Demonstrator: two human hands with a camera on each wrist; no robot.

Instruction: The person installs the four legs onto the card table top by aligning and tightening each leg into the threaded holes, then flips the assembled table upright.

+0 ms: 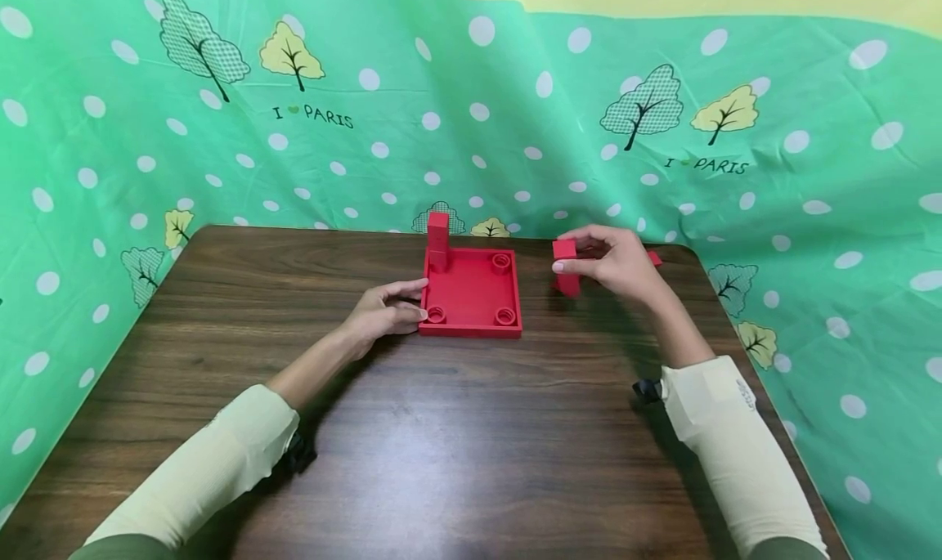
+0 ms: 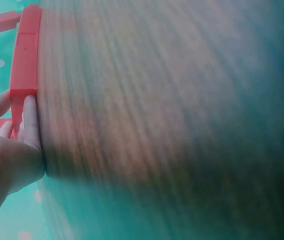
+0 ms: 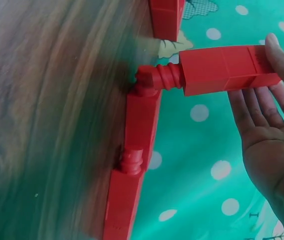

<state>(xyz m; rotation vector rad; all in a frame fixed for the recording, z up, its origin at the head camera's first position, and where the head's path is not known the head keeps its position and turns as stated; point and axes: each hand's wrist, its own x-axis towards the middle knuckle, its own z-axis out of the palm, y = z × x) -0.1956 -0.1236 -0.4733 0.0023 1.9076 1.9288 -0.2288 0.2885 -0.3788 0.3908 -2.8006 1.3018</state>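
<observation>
And here's the left hand [image 1: 383, 311], fingers bent lightly around the rim of the red tray [image 1: 471, 298] at nine o'clock, a red post [image 1: 437, 241] standing in its ten-thirty corner! Over at the tray's three o'clock, the right hand [image 1: 621, 266] pinches a threaded red leg [image 1: 565, 251] above the desk [image 1: 478, 429], fingers close, two more red legs [image 3: 142, 122] nearby.

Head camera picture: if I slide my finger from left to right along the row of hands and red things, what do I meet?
Left hand → red tray → held post → right hand → red bit peeking out past it.
</observation>
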